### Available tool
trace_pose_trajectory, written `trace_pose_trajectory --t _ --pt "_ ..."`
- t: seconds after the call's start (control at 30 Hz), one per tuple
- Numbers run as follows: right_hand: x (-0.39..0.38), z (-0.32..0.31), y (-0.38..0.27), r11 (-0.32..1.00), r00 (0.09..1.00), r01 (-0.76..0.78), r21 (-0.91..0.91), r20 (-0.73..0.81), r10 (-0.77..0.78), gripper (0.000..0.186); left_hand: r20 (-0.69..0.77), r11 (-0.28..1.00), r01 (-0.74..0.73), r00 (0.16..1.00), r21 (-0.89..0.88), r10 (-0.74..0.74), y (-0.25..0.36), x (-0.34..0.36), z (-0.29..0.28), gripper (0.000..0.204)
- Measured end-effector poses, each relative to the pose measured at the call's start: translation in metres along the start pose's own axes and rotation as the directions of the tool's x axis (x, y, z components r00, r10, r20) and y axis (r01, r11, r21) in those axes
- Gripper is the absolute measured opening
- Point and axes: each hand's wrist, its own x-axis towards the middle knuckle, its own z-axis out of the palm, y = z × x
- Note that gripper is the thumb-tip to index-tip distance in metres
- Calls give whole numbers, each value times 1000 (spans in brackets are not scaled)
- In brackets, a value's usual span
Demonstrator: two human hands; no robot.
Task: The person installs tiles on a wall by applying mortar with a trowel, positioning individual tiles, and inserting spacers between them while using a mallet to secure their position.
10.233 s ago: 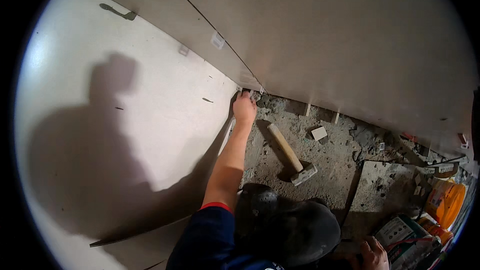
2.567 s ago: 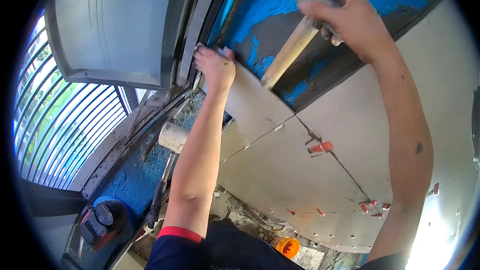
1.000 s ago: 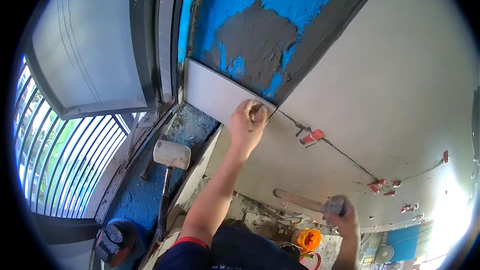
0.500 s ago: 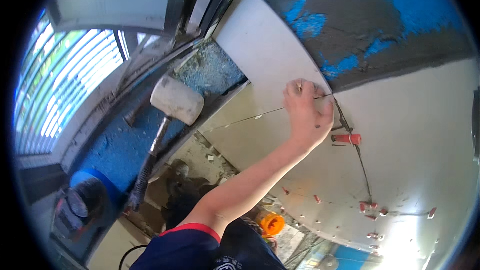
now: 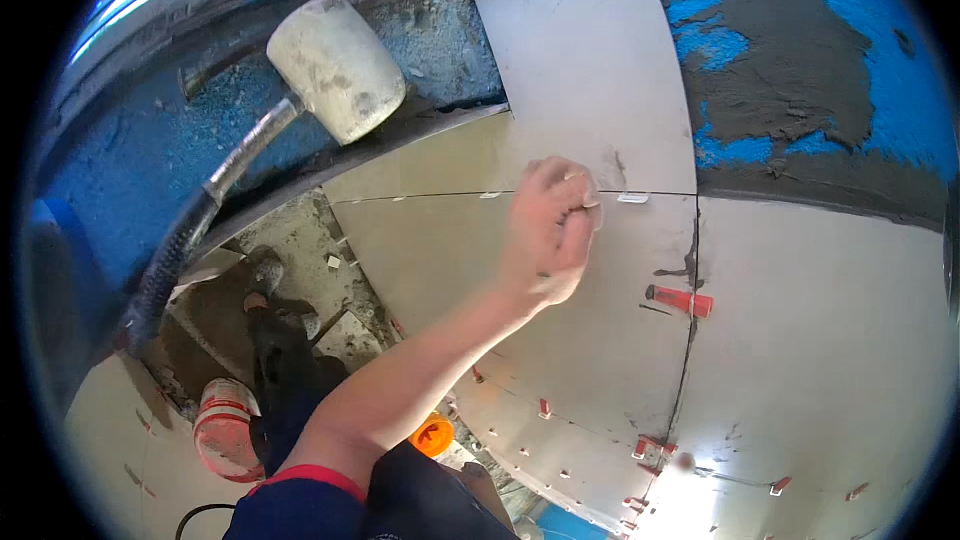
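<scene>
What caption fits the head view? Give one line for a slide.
Left hand pinches a small white spacer at the joint between wall tiles, a white rubber mallet leaning nearby.

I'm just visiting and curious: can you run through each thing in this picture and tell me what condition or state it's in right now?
left hand: fingers curled, pressed at the seam below the upper tile.
upper tile: set on the wall, a white spacer under its lower edge.
red wedge: stuck in the vertical joint.
grey mortar: spread on the blue wall, uncovered.
rubber mallet: lying on the ledge, unheld.
right hand: out of view.
</scene>
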Motion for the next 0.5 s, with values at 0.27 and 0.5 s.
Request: trace_pose_trajectory --t 0.27,0.5 --pt "13 -1 -37 977 974 215 18 -83 -212 22 129 778 -515 853 359 506 10 47 -8 18" --pt "29 6 -7 988 988 150 -40 -30 -151 11 621 460 -805 587 376 520 22 86 30 32"
